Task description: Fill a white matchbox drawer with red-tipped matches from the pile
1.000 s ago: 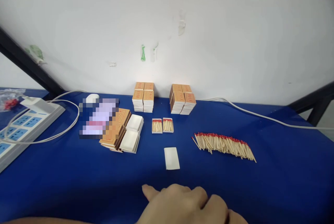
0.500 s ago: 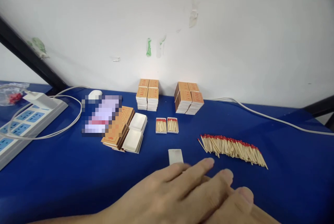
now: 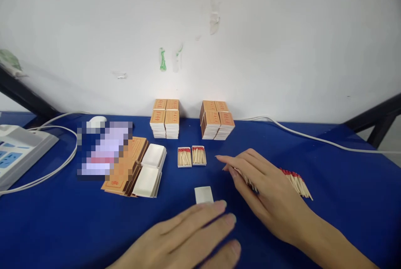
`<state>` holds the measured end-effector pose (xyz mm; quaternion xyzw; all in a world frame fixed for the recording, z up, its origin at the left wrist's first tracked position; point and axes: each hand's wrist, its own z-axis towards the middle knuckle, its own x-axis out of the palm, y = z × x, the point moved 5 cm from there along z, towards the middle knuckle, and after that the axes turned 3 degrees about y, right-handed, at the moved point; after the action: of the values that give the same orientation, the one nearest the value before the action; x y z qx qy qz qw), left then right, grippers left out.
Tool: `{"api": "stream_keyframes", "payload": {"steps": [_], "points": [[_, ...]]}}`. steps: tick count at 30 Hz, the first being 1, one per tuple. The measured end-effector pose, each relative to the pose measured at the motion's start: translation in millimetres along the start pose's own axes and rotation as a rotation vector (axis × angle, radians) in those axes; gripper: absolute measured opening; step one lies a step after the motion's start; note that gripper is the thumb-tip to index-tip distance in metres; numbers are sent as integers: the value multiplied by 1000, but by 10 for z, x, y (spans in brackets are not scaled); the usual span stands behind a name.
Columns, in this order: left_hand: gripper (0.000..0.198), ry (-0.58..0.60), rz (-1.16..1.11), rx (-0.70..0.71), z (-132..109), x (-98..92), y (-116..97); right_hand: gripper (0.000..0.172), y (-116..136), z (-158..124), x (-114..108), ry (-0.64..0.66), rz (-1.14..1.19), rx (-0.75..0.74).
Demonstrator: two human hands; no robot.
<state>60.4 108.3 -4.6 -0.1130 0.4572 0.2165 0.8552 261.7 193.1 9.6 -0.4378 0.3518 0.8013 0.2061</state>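
My left hand [image 3: 191, 235] is at the bottom middle, fingers stretched and slightly apart, nothing in it. Just past its fingertips lies a small white matchbox tray [image 3: 204, 194], its near edge hidden by the hand. My right hand [image 3: 266, 189] reaches over the row of red-tipped matches [image 3: 297, 183], thumb and forefinger apart. It covers the left part of the row; whether it touches the matches I cannot tell. Left of it stand two matchbox trays filled with matches, the left filled tray [image 3: 184, 157] beside the right filled tray [image 3: 199, 156].
Behind are two blocks of stacked matchboxes, a left block [image 3: 165, 119] and a right block [image 3: 217, 120]. Flat orange matchbox sleeves [image 3: 120, 173] and stacked white trays [image 3: 149, 173] lie at left, beside a blurred phone [image 3: 108, 148], a white mouse [image 3: 97, 122] and a power strip [image 3: 21, 152].
My right hand has come out from beneath the left and moved up and right over the matches. The left hand has shifted down and left. The view has turned slightly right.
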Motion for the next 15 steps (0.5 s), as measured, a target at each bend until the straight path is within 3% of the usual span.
{"api": "stream_keyframes", "payload": {"steps": [3, 7, 10, 13, 15], "points": [[38, -36, -33, -97, -30, -99, 110, 44, 12, -52, 65, 36, -6, -3], [37, 102, -37, -123, -9, -20, 131, 41, 20, -77, 63, 47, 38, 8], [39, -61, 13, -112, 19, -11, 134, 37, -38, -55, -12, -19, 14, 28], [37, 58, 33, -111, 12, 126, 153, 29, -144, -30, -99, -99, -31, 83], [39, 51, 41, -109, -28, 156, 167, 23, -206, -27, -147, -146, -58, 114]]}}
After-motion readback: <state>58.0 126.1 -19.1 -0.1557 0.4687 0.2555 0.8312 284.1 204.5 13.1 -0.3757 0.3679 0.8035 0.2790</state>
